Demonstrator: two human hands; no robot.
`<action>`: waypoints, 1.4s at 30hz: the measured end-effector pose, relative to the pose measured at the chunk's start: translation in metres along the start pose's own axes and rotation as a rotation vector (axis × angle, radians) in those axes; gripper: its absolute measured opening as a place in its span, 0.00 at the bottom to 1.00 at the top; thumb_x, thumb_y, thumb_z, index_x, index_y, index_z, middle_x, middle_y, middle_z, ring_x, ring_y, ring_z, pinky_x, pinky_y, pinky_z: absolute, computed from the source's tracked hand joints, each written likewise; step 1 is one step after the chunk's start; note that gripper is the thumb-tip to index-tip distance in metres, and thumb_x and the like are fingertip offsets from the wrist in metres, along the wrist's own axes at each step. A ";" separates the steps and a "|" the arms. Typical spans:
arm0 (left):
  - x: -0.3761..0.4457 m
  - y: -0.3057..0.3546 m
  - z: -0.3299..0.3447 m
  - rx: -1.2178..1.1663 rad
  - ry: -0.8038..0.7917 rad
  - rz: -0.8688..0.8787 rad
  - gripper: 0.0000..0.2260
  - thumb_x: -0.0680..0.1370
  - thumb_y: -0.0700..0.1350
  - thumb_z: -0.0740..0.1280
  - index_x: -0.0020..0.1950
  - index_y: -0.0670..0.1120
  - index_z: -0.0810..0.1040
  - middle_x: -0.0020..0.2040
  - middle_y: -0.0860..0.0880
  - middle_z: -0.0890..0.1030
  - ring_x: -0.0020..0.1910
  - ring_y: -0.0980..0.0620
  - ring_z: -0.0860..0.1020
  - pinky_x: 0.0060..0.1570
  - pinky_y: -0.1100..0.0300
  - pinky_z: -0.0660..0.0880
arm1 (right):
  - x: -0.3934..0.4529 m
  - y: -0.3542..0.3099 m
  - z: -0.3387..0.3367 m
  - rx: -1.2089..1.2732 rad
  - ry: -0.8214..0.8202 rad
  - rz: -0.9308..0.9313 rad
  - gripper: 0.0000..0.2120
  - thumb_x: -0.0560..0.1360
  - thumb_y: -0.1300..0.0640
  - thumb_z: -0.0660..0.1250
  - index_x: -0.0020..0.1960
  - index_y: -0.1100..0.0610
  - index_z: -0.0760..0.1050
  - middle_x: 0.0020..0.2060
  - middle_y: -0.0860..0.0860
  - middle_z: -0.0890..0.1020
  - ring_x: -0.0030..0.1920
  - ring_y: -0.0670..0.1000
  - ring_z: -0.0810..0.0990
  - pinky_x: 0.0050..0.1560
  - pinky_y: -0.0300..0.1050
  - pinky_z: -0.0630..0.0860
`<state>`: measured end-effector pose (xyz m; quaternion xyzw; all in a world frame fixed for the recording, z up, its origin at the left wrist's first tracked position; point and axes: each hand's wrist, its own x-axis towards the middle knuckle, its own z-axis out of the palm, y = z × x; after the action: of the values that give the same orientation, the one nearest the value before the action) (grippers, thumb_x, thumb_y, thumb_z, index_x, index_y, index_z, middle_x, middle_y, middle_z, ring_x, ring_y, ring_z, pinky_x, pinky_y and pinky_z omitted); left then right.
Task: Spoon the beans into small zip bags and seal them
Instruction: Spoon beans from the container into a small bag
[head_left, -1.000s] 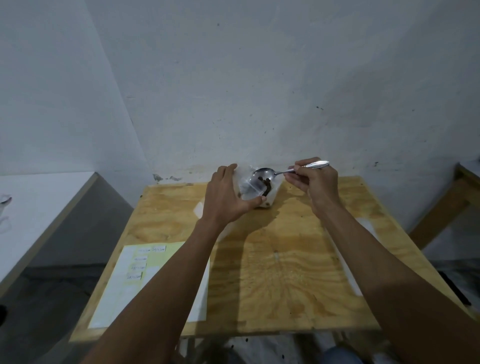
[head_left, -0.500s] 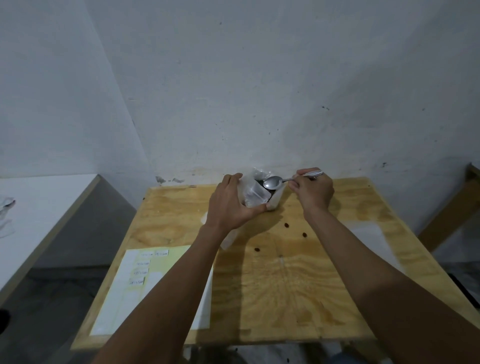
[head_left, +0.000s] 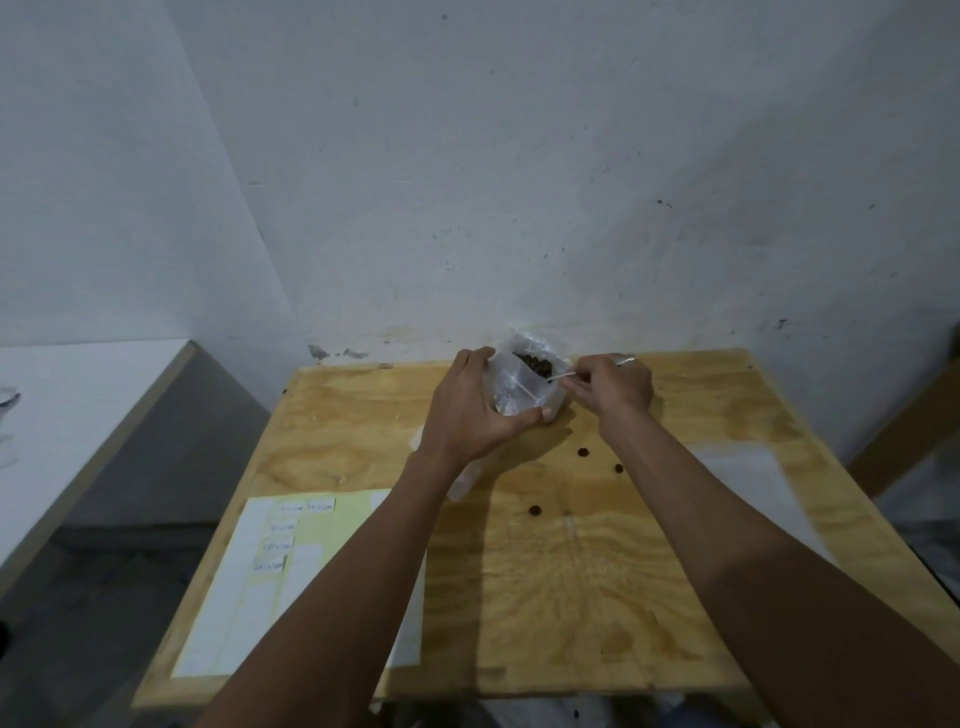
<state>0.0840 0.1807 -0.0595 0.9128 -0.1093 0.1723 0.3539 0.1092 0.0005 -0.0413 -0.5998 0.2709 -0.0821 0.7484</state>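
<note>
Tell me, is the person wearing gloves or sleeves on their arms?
No. Both forearms are bare as far as the picture shows, with no sleeves. The left hand and right hand have no gloves, and no rings, watch or bracelets show.

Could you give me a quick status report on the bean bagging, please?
Left hand holds small zip bag open. Right hand grips spoon, bowl down among beans in the big bag. Three loose beans lie on table.
</note>
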 end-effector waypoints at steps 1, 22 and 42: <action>-0.001 0.000 0.000 -0.003 -0.002 -0.002 0.50 0.63 0.75 0.68 0.73 0.42 0.70 0.66 0.49 0.76 0.63 0.52 0.75 0.57 0.62 0.69 | 0.000 0.000 0.000 0.023 0.003 0.015 0.05 0.73 0.71 0.69 0.48 0.69 0.80 0.39 0.62 0.86 0.36 0.54 0.88 0.41 0.43 0.85; -0.012 0.011 -0.014 -0.002 0.073 0.035 0.50 0.63 0.74 0.69 0.73 0.41 0.69 0.65 0.47 0.75 0.65 0.49 0.73 0.62 0.56 0.71 | -0.024 -0.048 -0.026 0.167 -0.092 -0.098 0.04 0.71 0.73 0.70 0.44 0.68 0.78 0.36 0.60 0.82 0.34 0.54 0.86 0.47 0.48 0.85; -0.019 0.016 -0.019 0.012 0.103 0.055 0.49 0.64 0.73 0.70 0.73 0.41 0.69 0.64 0.47 0.75 0.63 0.49 0.74 0.59 0.59 0.70 | -0.060 -0.056 -0.042 -0.063 -0.496 -0.322 0.04 0.75 0.72 0.72 0.49 0.68 0.79 0.48 0.70 0.84 0.48 0.63 0.87 0.50 0.47 0.85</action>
<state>0.0570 0.1840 -0.0439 0.9015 -0.1148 0.2295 0.3485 0.0487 -0.0230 0.0242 -0.6598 -0.0166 -0.0420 0.7501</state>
